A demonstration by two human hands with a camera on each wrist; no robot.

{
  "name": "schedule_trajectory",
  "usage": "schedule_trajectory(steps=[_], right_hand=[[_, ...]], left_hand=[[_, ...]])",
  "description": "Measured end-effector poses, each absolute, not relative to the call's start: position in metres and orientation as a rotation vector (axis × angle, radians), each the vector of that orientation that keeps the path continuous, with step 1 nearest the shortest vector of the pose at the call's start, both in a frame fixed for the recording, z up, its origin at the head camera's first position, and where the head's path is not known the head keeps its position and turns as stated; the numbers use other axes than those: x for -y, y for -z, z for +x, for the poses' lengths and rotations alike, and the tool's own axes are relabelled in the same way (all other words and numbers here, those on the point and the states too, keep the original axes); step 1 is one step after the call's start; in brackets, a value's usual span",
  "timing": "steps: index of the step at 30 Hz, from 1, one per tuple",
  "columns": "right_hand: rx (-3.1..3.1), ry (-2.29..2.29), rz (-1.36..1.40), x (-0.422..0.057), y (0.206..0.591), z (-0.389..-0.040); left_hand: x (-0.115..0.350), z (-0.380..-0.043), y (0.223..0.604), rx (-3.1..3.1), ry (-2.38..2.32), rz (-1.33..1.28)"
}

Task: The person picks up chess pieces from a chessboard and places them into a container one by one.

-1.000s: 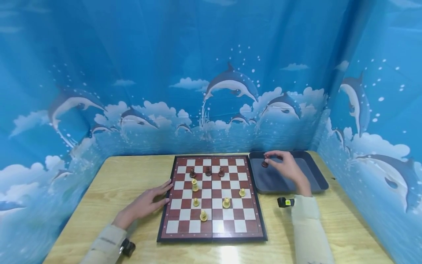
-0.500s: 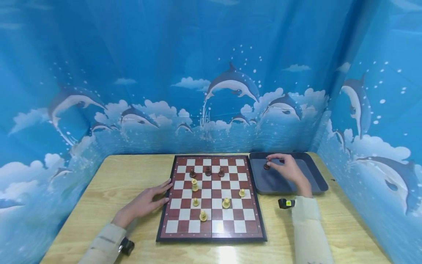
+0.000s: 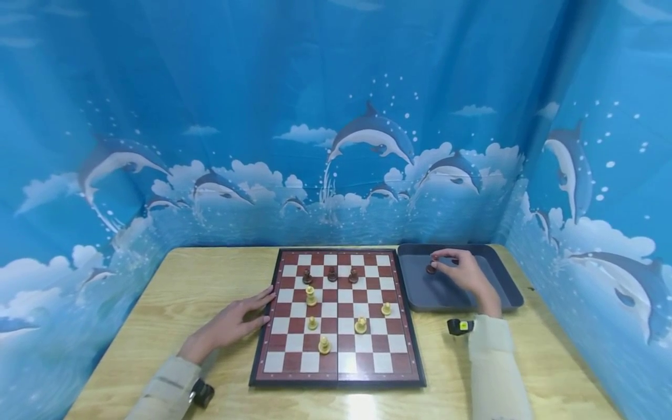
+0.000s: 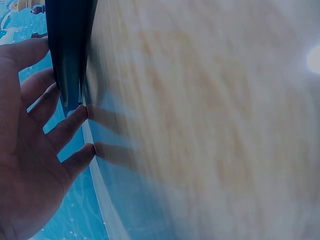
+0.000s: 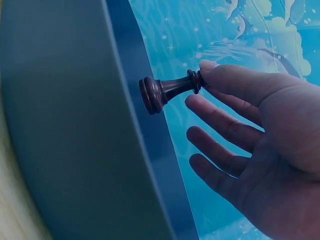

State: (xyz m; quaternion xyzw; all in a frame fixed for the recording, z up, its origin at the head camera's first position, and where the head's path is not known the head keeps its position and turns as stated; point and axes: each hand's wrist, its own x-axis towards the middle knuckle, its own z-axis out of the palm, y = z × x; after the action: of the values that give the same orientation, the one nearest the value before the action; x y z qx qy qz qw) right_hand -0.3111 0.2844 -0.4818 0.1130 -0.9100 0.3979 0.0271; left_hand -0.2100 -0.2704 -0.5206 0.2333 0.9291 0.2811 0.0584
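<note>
Over the grey tray (image 3: 446, 291), my right hand (image 3: 466, 274) pinches a dark brown chess piece (image 5: 175, 90) by its top between thumb and fingertips. Its round base points down toward the tray; the fingers hide its head. My left hand (image 3: 231, 321) lies beside the chessboard (image 3: 338, 382), straight fingertips at the left edge. In the left wrist view, the fingers (image 4: 67, 127) are spread along the board's dark side. Several light pieces, such as a tall one (image 3: 311, 296), stand on the board. Three dark pieces, one being a dark piece (image 3: 332, 274), stand in a row near the far side.
The board and tray sit side by side on a wooden table (image 3: 210, 274). A blue dolphin-print curtain (image 3: 336, 146) rises behind the table and along both sides. Small black wrist cameras show at both sleeves, including the right camera (image 3: 459, 326).
My right hand has shifted slightly right and nearer over the tray, carrying the dark chess piece with it. The left hand stays at the board's edge.
</note>
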Motion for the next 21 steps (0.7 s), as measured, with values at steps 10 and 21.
schedule_trajectory(steps=[10, 21], right_hand=[[2.834, -1.171, 0.305, -0.2897, 0.4872, -0.3124], [2.835, -1.215, 0.255, -0.2932, 0.4817, -0.3077]], left_hand=[[0.2705, -0.2097, 0.5212, -2.824, -0.841, 0.710], [0.2693, -0.2090, 0.5195, -2.810, -0.847, 0.692]])
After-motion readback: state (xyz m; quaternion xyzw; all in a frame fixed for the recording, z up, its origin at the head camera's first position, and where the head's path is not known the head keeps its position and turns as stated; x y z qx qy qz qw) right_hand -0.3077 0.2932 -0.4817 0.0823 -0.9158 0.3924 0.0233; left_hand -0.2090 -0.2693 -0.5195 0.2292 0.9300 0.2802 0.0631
